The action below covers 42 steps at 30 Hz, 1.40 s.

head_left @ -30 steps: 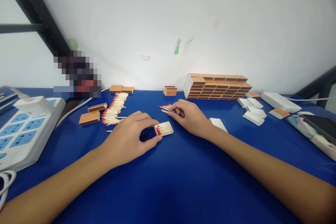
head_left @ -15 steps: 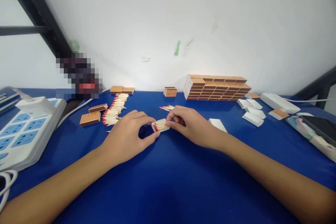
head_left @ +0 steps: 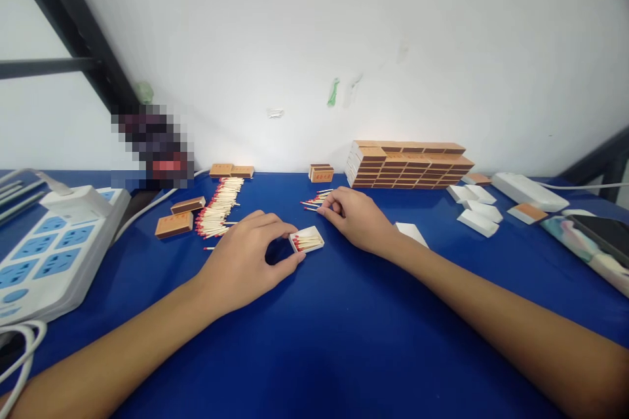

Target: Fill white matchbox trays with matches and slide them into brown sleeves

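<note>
Between the thumb and index finger of my left hand (head_left: 250, 255) is the end of a white matchbox tray (head_left: 314, 236), which holds several red-tipped matches lying along its near side. My right hand (head_left: 351, 213) is beyond the tray and to its right, thumb and index finger pinched at the ends of a few loose matches (head_left: 313, 202) on the blue table. A long spread of matches (head_left: 221, 206) lies behind my left hand. One single match (head_left: 209, 248) rests beside that hand.
Orange matchboxes stand in a large stack (head_left: 407, 167) by the wall, with a small pair (head_left: 321, 174) to its left. Empty white trays (head_left: 476, 222) and a phone (head_left: 599, 236) lie right. A power strip (head_left: 54, 249) sits left, near two matchboxes (head_left: 174, 225). Another white piece (head_left: 411, 234) lies behind my right forearm.
My right hand has left the tray and moved back to the small group of loose matches. More of the tray shows, and my left hand remains at its end.
</note>
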Each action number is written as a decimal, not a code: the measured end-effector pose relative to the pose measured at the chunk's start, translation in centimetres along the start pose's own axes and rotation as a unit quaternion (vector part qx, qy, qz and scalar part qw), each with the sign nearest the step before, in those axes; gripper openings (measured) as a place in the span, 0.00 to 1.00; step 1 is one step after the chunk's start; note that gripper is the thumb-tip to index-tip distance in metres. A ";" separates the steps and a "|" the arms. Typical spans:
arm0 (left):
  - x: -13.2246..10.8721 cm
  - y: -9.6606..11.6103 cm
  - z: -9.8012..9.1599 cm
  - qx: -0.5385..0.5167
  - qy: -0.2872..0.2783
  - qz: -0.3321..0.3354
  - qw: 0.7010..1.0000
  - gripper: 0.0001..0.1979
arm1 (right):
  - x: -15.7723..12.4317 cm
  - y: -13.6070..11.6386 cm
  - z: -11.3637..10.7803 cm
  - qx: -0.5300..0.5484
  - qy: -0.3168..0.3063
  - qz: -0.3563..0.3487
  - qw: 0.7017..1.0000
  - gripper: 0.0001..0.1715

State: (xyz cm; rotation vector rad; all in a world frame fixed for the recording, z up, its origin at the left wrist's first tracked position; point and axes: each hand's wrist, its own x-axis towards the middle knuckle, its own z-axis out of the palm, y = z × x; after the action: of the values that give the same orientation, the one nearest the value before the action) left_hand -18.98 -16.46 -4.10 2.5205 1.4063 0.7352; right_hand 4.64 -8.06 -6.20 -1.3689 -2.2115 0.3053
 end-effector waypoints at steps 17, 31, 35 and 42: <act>0.1 0.1 -0.1 0.002 0.007 -0.004 1.000 0.11 | -0.1 -0.5 -0.6 0.080 0.001 -0.046 0.996 0.12; -0.3 -0.1 0.1 -0.009 0.008 0.010 1.000 0.12 | 0.9 3.0 -1.7 0.042 0.031 -0.063 0.997 0.08; -0.3 -0.1 0.1 -0.010 0.009 0.012 1.000 0.12 | 1.4 4.0 -1.7 0.025 -0.004 -0.055 0.998 0.08; -0.2 0.1 0.0 -0.006 0.002 0.011 1.000 0.12 | 1.1 3.3 -1.0 0.029 -0.002 -0.080 0.996 0.10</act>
State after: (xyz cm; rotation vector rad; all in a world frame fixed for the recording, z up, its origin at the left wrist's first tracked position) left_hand -19.01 -16.66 -4.10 2.5308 1.3737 0.7507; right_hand 7.35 -5.61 -6.49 -1.1549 -2.2812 0.3113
